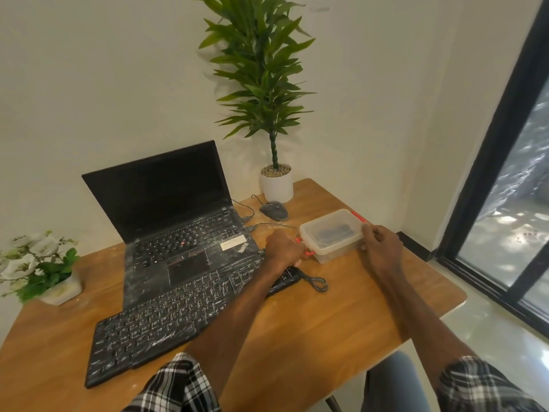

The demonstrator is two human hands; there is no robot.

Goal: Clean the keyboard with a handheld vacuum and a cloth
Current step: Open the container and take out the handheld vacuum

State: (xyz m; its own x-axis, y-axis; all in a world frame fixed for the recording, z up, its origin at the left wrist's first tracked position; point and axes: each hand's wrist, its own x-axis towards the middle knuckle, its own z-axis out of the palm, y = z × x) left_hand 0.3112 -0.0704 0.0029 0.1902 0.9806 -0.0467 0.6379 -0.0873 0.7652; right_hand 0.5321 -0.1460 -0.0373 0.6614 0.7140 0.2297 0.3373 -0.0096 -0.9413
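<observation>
Between both hands sat the clear lidded box (331, 233); the left hand (283, 248) pinched its near red clip (309, 252), the right hand (381, 248) gripped the opposite side; likely light, stiff plastic, best unlatched at the clips; the dusty keyboard (160, 319) lay beneath the left forearm.

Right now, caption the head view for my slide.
The left hand and right hand hold the lidded plastic container beside the dusty keyboard and open laptop.

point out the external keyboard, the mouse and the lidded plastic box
external keyboard (166, 319): head view, middle of its key field
mouse (274, 210): head view, top of its shell
lidded plastic box (338, 249): head view, its near side wall
</observation>
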